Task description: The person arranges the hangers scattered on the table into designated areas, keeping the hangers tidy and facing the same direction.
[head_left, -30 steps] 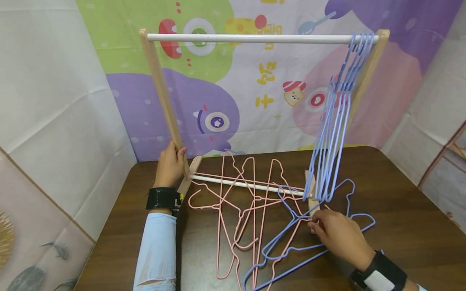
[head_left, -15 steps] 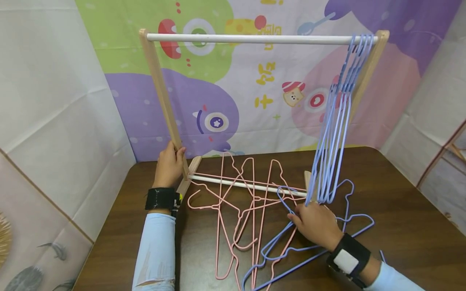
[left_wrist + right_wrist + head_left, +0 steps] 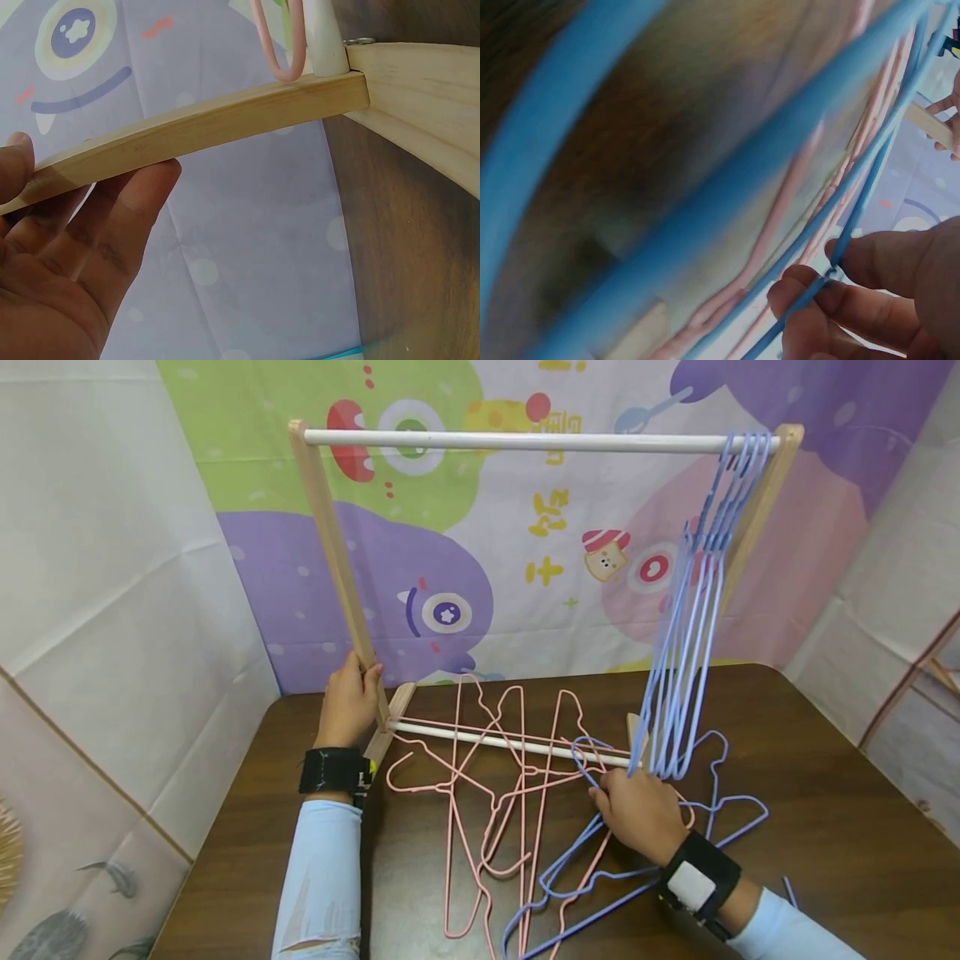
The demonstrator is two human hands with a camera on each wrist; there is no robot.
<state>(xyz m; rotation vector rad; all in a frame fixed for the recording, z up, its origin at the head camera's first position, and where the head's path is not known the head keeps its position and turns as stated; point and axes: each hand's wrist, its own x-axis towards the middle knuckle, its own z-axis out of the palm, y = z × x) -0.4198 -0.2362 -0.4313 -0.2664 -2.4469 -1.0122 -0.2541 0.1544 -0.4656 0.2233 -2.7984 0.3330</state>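
Note:
My left hand (image 3: 348, 702) grips the left wooden post (image 3: 330, 543) of a clothes rack low down. In the left wrist view the thumb lies on one side of the post (image 3: 217, 124), the fingers on the other. Over the table, my right hand (image 3: 645, 814) is just below the hanging blue hangers (image 3: 693, 635). In the right wrist view its thumb and fingers pinch a blue clothes hanger (image 3: 799, 304) where the wire joins. Pink hangers (image 3: 522, 827) lie tangled across the rack's lower white bar (image 3: 555, 745).
Several blue hangers hang bunched at the right end of the upper white bar (image 3: 525, 441). Another loose blue hanger (image 3: 738, 797) lies right of my right hand on the brown table (image 3: 840, 827). A printed cloth (image 3: 540, 610) hangs behind the rack.
My right hand has moved left and slightly up from beside the rack's right foot onto the loose blue hanger. The left hand stays on the post.

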